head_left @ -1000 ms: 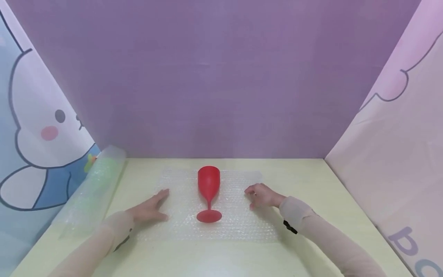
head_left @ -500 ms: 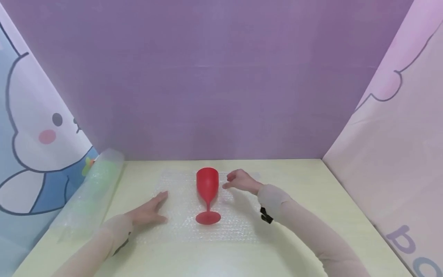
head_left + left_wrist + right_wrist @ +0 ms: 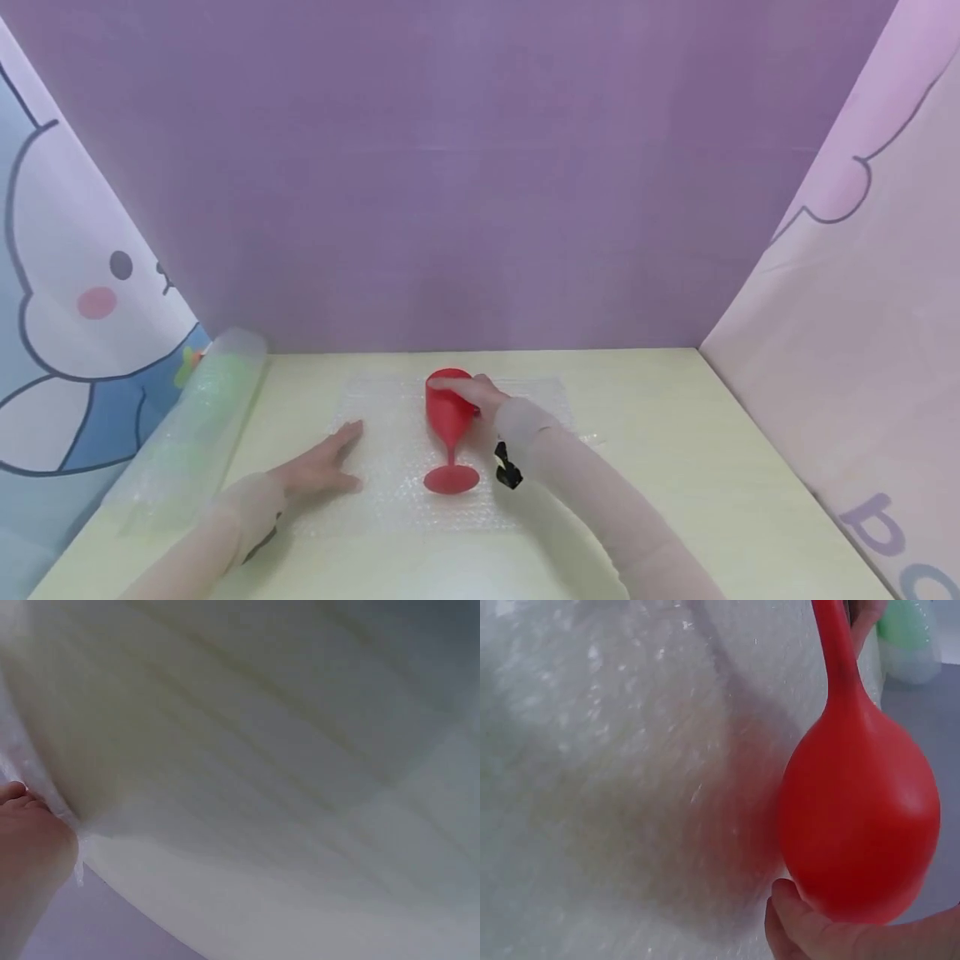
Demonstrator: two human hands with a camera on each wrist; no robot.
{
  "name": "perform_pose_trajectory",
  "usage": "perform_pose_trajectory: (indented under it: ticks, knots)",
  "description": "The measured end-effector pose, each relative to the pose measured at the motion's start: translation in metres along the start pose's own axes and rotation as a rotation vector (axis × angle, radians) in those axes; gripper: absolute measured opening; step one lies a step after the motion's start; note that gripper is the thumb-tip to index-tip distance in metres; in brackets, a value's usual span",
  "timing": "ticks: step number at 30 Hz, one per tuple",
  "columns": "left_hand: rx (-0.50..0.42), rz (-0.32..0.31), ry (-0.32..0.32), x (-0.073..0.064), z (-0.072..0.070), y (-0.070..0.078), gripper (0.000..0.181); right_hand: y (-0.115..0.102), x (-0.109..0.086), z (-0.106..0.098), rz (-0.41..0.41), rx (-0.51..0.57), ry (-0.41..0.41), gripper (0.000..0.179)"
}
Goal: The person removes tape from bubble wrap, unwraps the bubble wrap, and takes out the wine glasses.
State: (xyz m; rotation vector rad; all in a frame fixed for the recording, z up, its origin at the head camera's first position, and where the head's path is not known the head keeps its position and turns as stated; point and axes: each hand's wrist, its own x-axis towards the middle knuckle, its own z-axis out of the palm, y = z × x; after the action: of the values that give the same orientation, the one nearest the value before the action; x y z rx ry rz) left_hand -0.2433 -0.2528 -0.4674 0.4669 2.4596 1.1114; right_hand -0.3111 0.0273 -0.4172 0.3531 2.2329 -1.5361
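A red goblet (image 3: 448, 417) lies on its side on a sheet of bubble wrap (image 3: 405, 508), its foot towards me. In the head view my right hand (image 3: 480, 396) is at its bowl, one finger laid across near the rim. The right wrist view shows my fingers (image 3: 810, 930) round the rim end of the bowl, on either side of it. My left hand (image 3: 318, 462) rests at the left edge of the bubble wrap, thumb and fingers spread. In the left wrist view, part of a hand (image 3: 34, 855) appears beside a lifted-looking edge of clear wrap (image 3: 26, 754).
A loose roll of bubble wrap (image 3: 202, 433), greenish inside, lies along the left side of the pale table (image 3: 637, 467). A purple wall (image 3: 480, 183) stands behind. Printed panels close both sides, with a cartoon character (image 3: 90, 258) on the left one.
My right hand has moved left from the right edge of the bubble wrap to the goblet's bowl and taken hold there. My left hand has stayed in place.
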Motion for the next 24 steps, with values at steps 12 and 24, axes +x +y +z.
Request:
perform_pose_trajectory:
  ticks: [12, 24]
  knots:
    - [-0.003, -0.01, 0.018, 0.001, 0.0, -0.003, 0.101, 0.003, 0.011, 0.024, 0.03, -0.07, 0.095, 0.083]
    - [-0.032, -0.006, 0.006, 0.003, 0.001, -0.008, 0.102, 0.006, 0.013, 0.019, 0.027, -0.047, 0.061, 0.077]
